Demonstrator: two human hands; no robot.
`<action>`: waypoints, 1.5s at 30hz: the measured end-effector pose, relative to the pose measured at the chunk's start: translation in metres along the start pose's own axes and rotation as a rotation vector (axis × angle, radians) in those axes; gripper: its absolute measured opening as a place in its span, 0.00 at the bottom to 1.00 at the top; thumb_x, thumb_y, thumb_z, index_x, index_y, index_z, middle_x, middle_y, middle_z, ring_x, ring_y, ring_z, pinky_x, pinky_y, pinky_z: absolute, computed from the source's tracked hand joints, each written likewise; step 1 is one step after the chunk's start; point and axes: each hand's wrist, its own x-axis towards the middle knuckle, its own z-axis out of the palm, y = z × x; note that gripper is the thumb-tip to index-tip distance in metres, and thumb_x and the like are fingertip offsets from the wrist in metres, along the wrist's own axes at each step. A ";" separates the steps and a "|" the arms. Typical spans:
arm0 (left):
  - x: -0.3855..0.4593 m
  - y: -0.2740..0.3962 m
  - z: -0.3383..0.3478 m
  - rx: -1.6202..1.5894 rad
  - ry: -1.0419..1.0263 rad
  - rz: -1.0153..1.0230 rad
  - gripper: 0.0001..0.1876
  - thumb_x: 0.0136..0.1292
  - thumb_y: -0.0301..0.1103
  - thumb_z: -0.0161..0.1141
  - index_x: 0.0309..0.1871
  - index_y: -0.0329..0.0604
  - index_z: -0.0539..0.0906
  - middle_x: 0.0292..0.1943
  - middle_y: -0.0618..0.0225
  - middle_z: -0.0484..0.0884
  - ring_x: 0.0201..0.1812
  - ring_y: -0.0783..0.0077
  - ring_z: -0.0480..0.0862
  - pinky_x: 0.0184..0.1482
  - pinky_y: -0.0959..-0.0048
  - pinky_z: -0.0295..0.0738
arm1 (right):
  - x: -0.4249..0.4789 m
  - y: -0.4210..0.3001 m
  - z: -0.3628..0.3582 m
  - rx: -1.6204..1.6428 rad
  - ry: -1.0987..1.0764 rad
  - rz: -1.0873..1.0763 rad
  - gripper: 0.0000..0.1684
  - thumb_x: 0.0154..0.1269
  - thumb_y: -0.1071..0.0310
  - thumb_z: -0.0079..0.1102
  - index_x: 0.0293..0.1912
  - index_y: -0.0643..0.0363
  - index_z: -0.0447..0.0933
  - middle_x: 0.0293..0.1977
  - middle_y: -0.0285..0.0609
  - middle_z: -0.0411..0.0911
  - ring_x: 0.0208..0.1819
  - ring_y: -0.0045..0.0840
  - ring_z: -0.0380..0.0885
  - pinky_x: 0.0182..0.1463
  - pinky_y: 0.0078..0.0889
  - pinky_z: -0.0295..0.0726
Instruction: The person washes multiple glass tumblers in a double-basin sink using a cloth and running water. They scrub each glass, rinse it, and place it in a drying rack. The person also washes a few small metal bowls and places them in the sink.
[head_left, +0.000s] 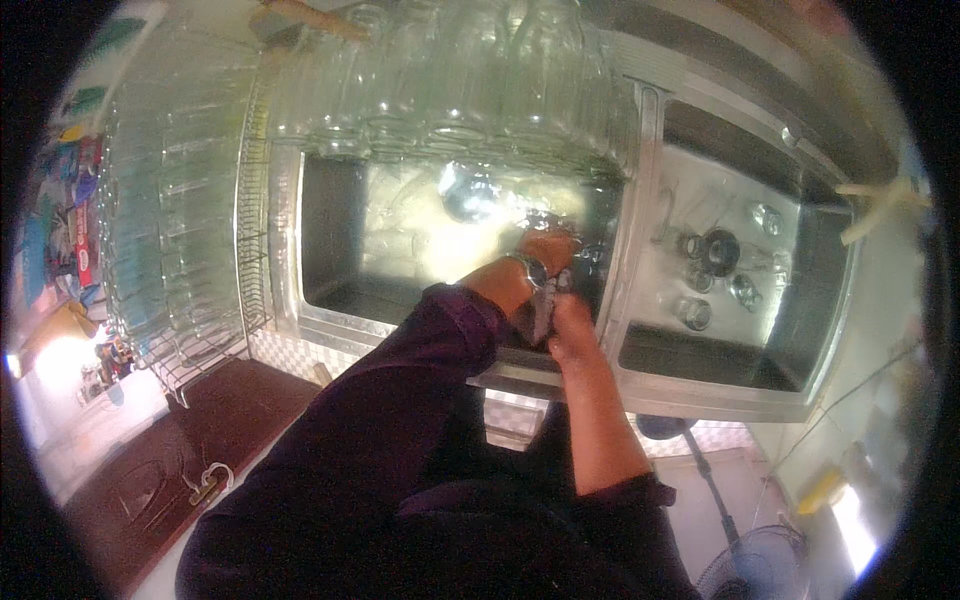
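Observation:
Both my hands are over the right side of a steel sink basin with water in it. My left hand, a metal-banded watch at its wrist, reaches down toward the glinting water; its fingertips are hidden. Just nearer to me, my right hand is curled and blurred by motion. Between the two lies a greyish, shiny object, too blurred to name, and whether either hand grips it is unclear. Clear glass bottles stand close together along the basin's far side.
A second steel basin on the right holds several small glass pieces around a black drain. At the left a wire rack stands beside more stacked glassware. A brown door and a fan are lower down.

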 end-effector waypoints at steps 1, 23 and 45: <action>-0.003 -0.007 -0.011 -0.011 -0.207 0.027 0.20 0.76 0.43 0.52 0.59 0.44 0.87 0.60 0.42 0.83 0.63 0.42 0.82 0.62 0.49 0.79 | 0.001 0.002 0.005 -0.020 0.015 0.025 0.17 0.73 0.63 0.52 0.55 0.60 0.79 0.49 0.47 0.83 0.49 0.37 0.85 0.54 0.45 0.86; -0.152 -0.038 -0.060 -0.940 0.022 -0.386 0.15 0.49 0.32 0.74 0.40 0.41 0.84 0.32 0.66 0.84 0.33 0.68 0.85 0.36 0.67 0.81 | 0.065 -0.018 0.092 -0.100 -0.120 -0.186 0.17 0.58 0.68 0.74 0.46 0.63 0.80 0.38 0.42 0.83 0.39 0.35 0.84 0.49 0.37 0.84; -0.179 -0.048 -0.072 -1.610 -0.086 -0.390 0.26 0.55 0.27 0.66 0.60 0.39 0.81 0.38 0.67 0.86 0.34 0.72 0.83 0.36 0.74 0.79 | 0.021 -0.023 0.125 -0.196 -0.217 -0.504 0.26 0.62 0.72 0.68 0.60 0.60 0.74 0.48 0.38 0.80 0.46 0.26 0.81 0.49 0.34 0.82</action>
